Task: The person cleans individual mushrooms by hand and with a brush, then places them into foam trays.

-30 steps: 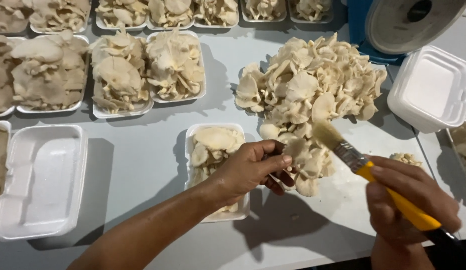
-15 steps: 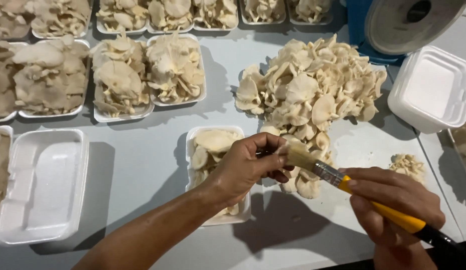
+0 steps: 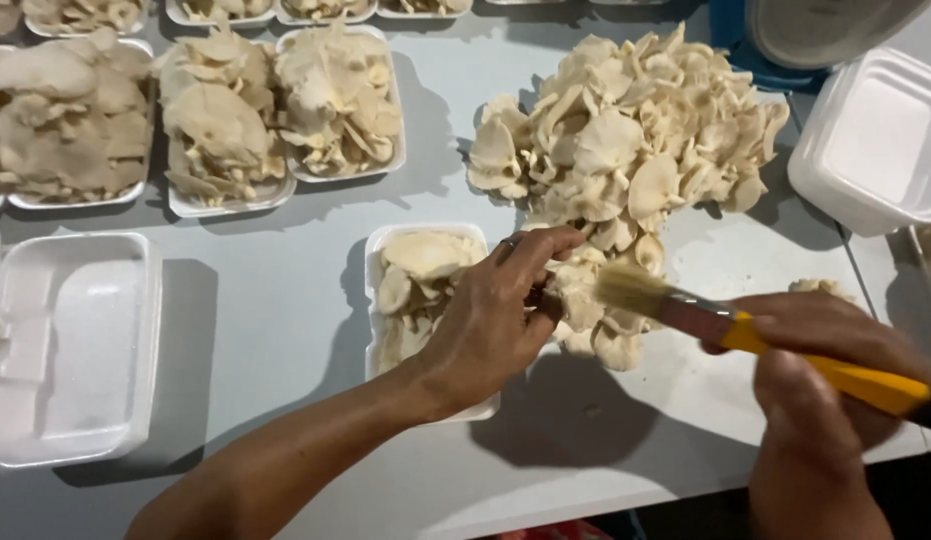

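Across the pale grey table [image 3: 265,330], the left hand [image 3: 495,320] pinches a mushroom cluster [image 3: 585,300] just right of a foam tray [image 3: 380,300], while the right hand [image 3: 825,370], fisted around a yellow-handled brush [image 3: 745,330], points its bristles leftward at that cluster.

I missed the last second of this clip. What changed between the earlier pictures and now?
The right hand swung the yellow-handled brush leftward and lower, so its bristles now lie nearly level against the mushroom cluster gripped by the left hand. Nothing was picked up or released. The left hand's grip, the big mushroom pile and the foam trays stayed as they were.
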